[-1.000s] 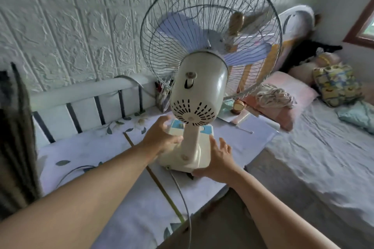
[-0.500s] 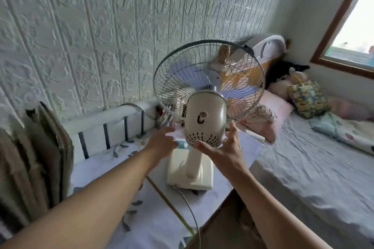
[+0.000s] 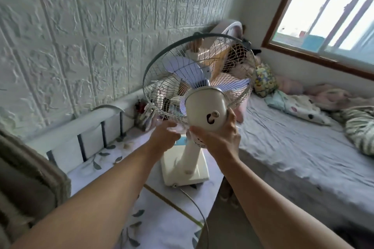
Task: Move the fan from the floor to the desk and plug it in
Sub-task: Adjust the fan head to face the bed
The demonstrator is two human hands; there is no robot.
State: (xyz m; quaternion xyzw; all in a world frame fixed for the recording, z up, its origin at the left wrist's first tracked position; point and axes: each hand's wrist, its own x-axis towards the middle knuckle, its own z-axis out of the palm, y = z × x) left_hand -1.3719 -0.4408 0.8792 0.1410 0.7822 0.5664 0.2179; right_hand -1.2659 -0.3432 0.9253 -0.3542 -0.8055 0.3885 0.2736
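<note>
A cream table fan (image 3: 205, 111) with pale blue blades and a wire cage stands on the desk (image 3: 97, 170), which is covered by a leaf-print cloth. Its square base (image 3: 200, 172) sits near the desk's right edge. My right hand (image 3: 220, 137) grips the underside and right side of the motor housing. My left hand (image 3: 165, 137) is at the cage's lower rim just left of the housing, blurred, so its fingers are unclear. The fan head is tilted upward and away from me. Its grey cord (image 3: 194, 206) runs from the base toward me and off the desk's edge.
A textured white wall runs behind the desk, with a white rail (image 3: 85, 119) along the back. A pen holder (image 3: 144, 115) stands behind the fan. Brown fabric (image 3: 26, 178) hangs at the left. A bed (image 3: 293, 147) with pillows and bedding lies at the right, below a window (image 3: 332, 10).
Both hands rose from the fan's base to its motor housing and cage. The fan head has tipped upward and back. The view has turned right, showing more window.
</note>
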